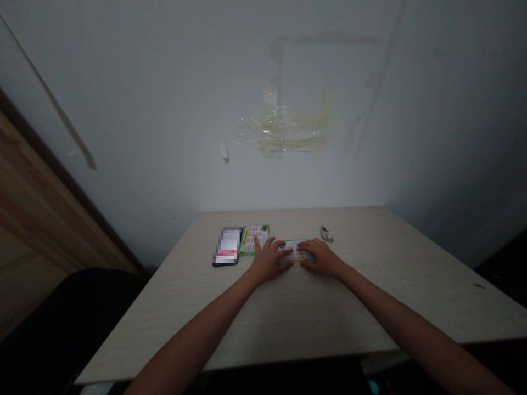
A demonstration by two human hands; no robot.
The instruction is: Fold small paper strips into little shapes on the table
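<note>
A small printed card or leaflet (294, 253) with a white face and a yellow lower edge lies on the table between my hands. My left hand (269, 260) rests at its left side, fingers spread, some tips on or beside the print. From the right, my right hand (323, 257) reaches over the other side with its fingers stretched out and apart. Both hands cover parts of the sheet. Just behind my left hand lies a green-edged printed leaflet (252, 237), partly hidden by the fingers. Left of that is a dark-framed phone (228, 247) with a blurred screen.
A crumpled scrap (326, 234) lies on the pale wooden table (288, 318) behind my right hand. The wall (173, 109) with peeling tape (288, 134) closes off the back. A dark object (82, 307) and wooden panelling (28, 230) stand at the left.
</note>
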